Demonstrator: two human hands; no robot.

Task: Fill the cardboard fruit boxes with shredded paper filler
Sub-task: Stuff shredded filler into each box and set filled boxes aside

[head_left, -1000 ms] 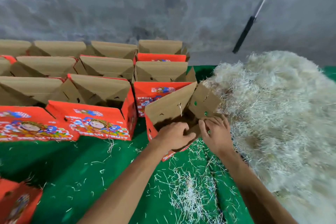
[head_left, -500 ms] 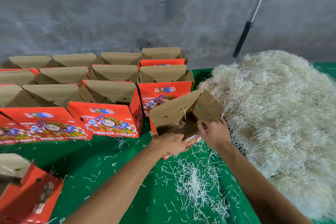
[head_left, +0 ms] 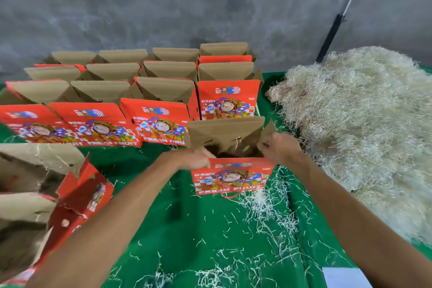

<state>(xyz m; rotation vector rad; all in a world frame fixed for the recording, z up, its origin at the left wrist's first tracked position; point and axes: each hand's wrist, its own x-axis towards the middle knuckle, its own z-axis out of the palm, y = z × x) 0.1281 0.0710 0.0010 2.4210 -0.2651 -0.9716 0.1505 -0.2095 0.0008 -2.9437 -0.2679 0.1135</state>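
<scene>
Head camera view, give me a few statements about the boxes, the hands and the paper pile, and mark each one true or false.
1. Both hands, left hand and right hand, hold the near box. True.
2. The shredded paper pile lies left of that box. False: it lies to its right.
3. The near box stands upright, flaps open. True.
4. The cloth is blue. False: green.
5. The rows of boxes behind have their lids shut. False: flaps open.

Eleven open fruit boxes point(head_left: 161, 121) are standing in rows left of the one shredded paper pile point(head_left: 357, 124). One held box point(head_left: 231, 177) is sitting in two hands, left hand point(head_left: 195, 159) and right hand point(head_left: 280, 148). Near boxes point(head_left: 79, 194) are sitting farther left of the pile, one or two, cannot tell.
</scene>
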